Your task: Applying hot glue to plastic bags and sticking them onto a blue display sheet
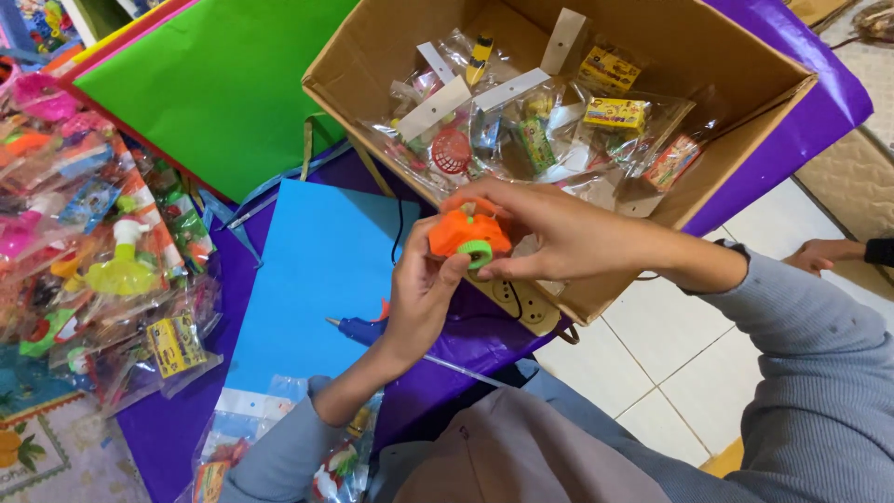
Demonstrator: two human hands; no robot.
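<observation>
Left hand point(421, 293): rises from about 7 o'clock with fingers curled and thumb up — it pinches the lower left side of the orange toy point(461, 233).
Right hand point(549, 233): reaches in from 3 o'clock, fingers bent over the toy's top and right side, thumb beneath, close to the green wheel point(478, 251).
Orange toy: small plastic piece held between both hands just above picture centre, in front of the near edge of the cardboard box point(372, 56).
Green wheel: round part on the toy's lower right, touching or just beside the right fingers — which of the two cannot be told.
Cardboard box: open, at 12 to 2 o'clock, filled with small toys in clear bags, some with white card headers.
Blue sheet point(317, 279): flat at 9 o'clock of the hands, lying on purple paper point(177, 428).
Green sheet point(219, 84): at 11 o'clock, beside the box.
Glue gun point(358, 328): blue, just under the left wrist, nozzle pointing to 9 o'clock.
Bagged toys point(102, 251): heaped along the left edge, well apart from the hands.
Other person's hand point(824, 253): at the right edge, on the tiled floor point(670, 363).
</observation>
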